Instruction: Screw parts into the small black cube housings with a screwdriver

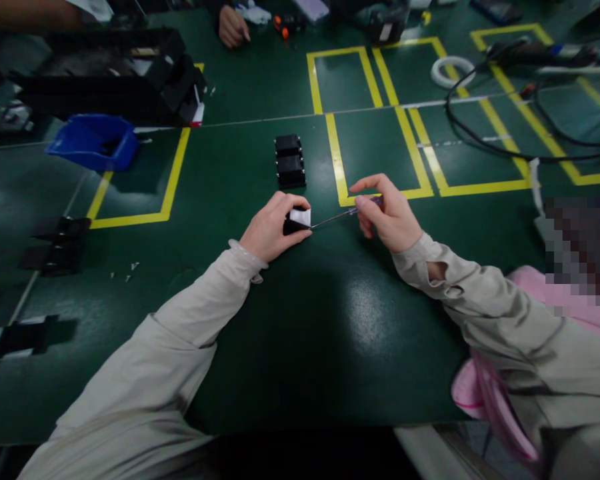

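My left hand (273, 227) is closed around a small black block (293, 225) with a white face on its upper side. In my right hand (390, 217) is a screwdriver (353, 211), gripped by its handle between thumb and fingers. Its thin shaft points left, and the tip meets the block's lower right corner; a screw there is too small to make out. Just beyond my left hand, two similar black blocks (291, 161) stand in a row on the green table (300, 320), with small shiny points along their sides.
Several small screws (130, 270) lie on the left, near more black blocks (60, 243). A blue bin (95, 141) stands by a large black rack (115, 73). Another person's hand (233, 28) rests at the back. At right are a white tape ring (453, 71) and a black cable (460, 127).
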`<state>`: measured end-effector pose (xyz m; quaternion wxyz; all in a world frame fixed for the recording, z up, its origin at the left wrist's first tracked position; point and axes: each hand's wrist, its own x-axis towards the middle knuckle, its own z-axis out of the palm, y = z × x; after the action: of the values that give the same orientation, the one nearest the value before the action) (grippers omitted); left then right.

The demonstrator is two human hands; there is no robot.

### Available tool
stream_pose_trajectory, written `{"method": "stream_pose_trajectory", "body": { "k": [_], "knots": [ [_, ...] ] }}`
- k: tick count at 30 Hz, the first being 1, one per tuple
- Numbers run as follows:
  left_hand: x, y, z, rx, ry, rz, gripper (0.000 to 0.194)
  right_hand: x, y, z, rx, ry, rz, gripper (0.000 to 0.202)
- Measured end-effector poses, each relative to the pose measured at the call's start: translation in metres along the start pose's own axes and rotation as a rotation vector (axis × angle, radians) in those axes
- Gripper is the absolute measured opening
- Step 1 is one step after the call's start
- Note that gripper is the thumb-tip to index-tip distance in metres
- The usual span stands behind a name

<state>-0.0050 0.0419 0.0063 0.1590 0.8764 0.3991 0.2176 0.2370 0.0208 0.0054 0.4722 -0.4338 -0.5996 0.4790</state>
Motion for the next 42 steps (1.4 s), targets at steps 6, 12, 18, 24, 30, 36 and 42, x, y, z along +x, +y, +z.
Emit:
{"method": "stream_pose_trajectory", "body": {
  "k": [6, 12, 18, 24, 30, 36, 42],
  "knots": [
    [-0.0001, -0.0012, 0.0003, 0.007, 0.000, 0.009, 0.038, 0.0003, -0.0007, 0.0005, -0.036, 0.003, -0.011, 0.019],
    [-0.0009, -0.0013, 0.0004, 0.010, 0.005, 0.008, 0.038, 0.0000, -0.0034, -0.0001, -0.086, -0.009, 0.009, 0.020],
    [-0.0002, -0.0001, 0.0001, 0.010, 0.000, 0.000, 0.038, -0.0008, -0.0034, -0.0001, -0.082, -0.018, -0.019, 0.015],
    [-0.0005, 0.0001, -0.0002, 0.012, -0.004, 0.002, 0.037, -0.0014, -0.0037, -0.0002, -0.126, -0.014, 0.018, 0.016],
    [-0.0005, 0.0002, -0.0003, 0.013, -0.002, -0.007, 0.038, -0.0015, -0.0055, 0.0000, -0.115, -0.048, -0.015, 0.018],
    [-0.0003, 0.0003, -0.0003, 0.006, 0.001, 0.006, 0.038, -0.0014, -0.0049, -0.0001, -0.151, -0.028, 0.023, 0.016],
    [-0.0001, -0.0002, 0.0004, -0.005, 0.010, 0.002, 0.038, -0.0014, -0.0049, 0.0007, -0.087, -0.030, -0.003, 0.020]
  ]
}}
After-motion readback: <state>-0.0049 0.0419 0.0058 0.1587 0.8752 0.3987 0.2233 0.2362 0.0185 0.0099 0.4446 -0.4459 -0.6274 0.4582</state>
